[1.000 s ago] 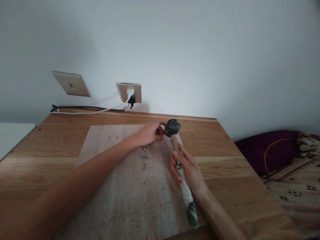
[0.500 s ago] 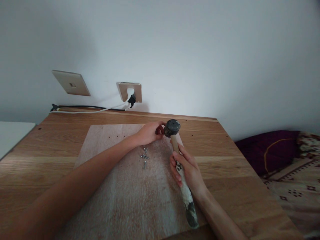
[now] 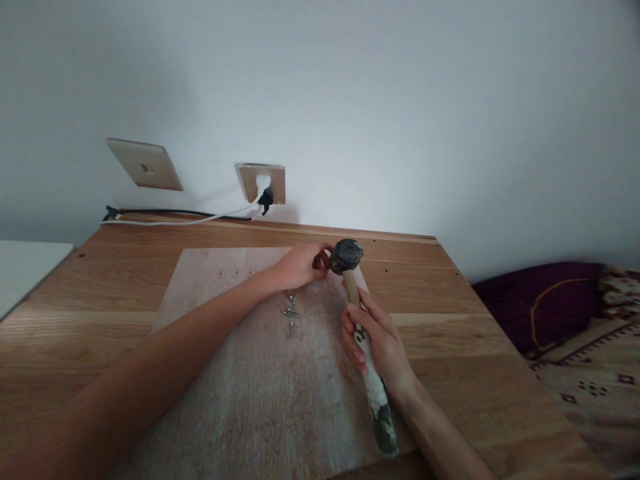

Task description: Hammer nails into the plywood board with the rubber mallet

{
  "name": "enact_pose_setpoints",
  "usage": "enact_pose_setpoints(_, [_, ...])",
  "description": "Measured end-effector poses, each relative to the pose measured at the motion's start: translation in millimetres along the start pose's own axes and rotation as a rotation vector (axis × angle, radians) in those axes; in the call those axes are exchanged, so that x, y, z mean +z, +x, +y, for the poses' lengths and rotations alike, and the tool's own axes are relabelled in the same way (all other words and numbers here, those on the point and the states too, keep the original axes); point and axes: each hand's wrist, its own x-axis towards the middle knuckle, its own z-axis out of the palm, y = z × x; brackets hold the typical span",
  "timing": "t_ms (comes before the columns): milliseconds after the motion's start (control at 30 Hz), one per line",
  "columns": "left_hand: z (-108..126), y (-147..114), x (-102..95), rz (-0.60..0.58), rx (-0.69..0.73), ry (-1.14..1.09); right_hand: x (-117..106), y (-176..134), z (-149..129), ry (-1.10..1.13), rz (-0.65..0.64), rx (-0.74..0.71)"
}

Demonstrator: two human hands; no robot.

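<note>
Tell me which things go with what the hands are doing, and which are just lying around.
With the job, it seems:
mallet, held in the right hand
small metal pieces, maybe screws or nails
pale board under them

Just lying about, it seems:
white cable and black cable, at the back
purple cloth and patterned cloth, off to the right

- Mallet (image 3: 371,381): dark, scuffed, rounded head (image 3: 347,257); handle bare wood near the head, then whitish, blotched dark toward the butt. Held aslant over the board's right side, head away from the person, gripped partway along by the right hand (image 3: 377,337).
- Screws (image 3: 291,313): small, silvery, lying loose in 3 clusters on the board, near the left hand (image 3: 300,265).
- Board (image 3: 270,393): pale, worn, flat on the wooden tabletop (image 3: 450,373).
</note>
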Motion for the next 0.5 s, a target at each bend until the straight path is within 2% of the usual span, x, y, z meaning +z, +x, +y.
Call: enact_pose_setpoints(500, [7.6,-0.3,-2.0,-0.009,-0.013,0.002,0.1,-0.4,2.5,0.0,0.008,-0.03])
